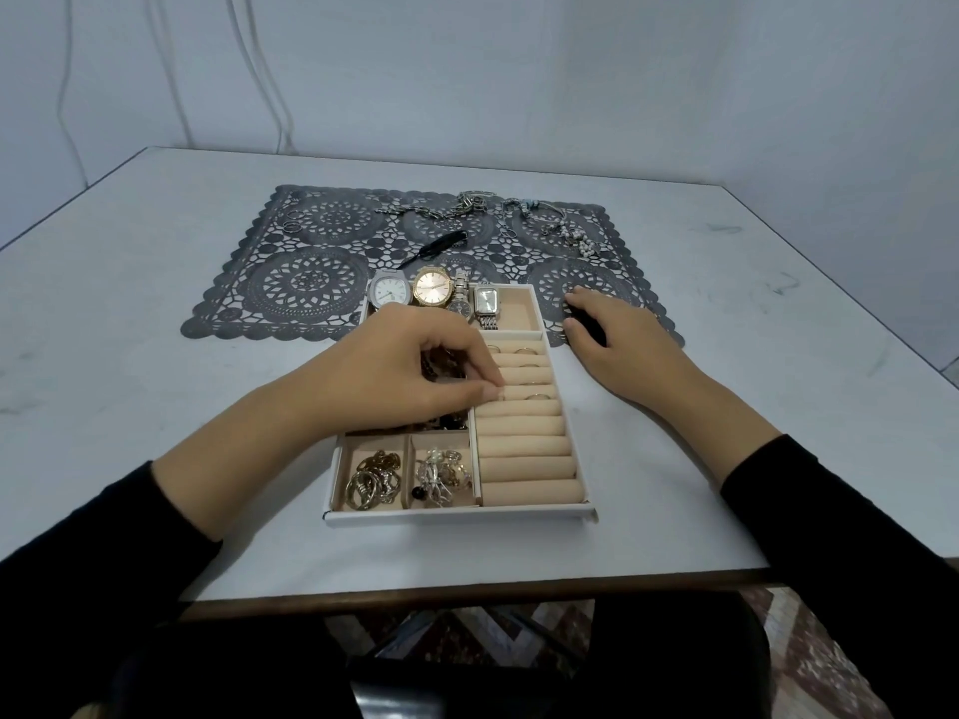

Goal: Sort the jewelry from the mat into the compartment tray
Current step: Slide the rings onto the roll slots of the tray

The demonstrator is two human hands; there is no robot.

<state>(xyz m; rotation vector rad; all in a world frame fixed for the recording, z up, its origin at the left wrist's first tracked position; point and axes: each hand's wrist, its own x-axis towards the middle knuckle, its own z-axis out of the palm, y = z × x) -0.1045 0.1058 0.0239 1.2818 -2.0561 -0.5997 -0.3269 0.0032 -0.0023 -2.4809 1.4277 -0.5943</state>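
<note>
While the left hand (405,365) pinches its fingertips (489,391) at the beige padded ring rolls (524,443) of the white compartment tray (456,516), whether on a ring I cannot tell, the right hand (617,334) rests loosely curled, grasping nothing visible, on the dark grey lace-cut mat (311,282). A thin ring could skid off a soft rounded roll instead of seating in its groove. Slack metal chains (456,205), unsorted, lie along the mat's far edge.

No legible text, brand, label or number. Dials of the four watches (436,290) at far end of the compartment tray (456,516): markings too small to read.
</note>
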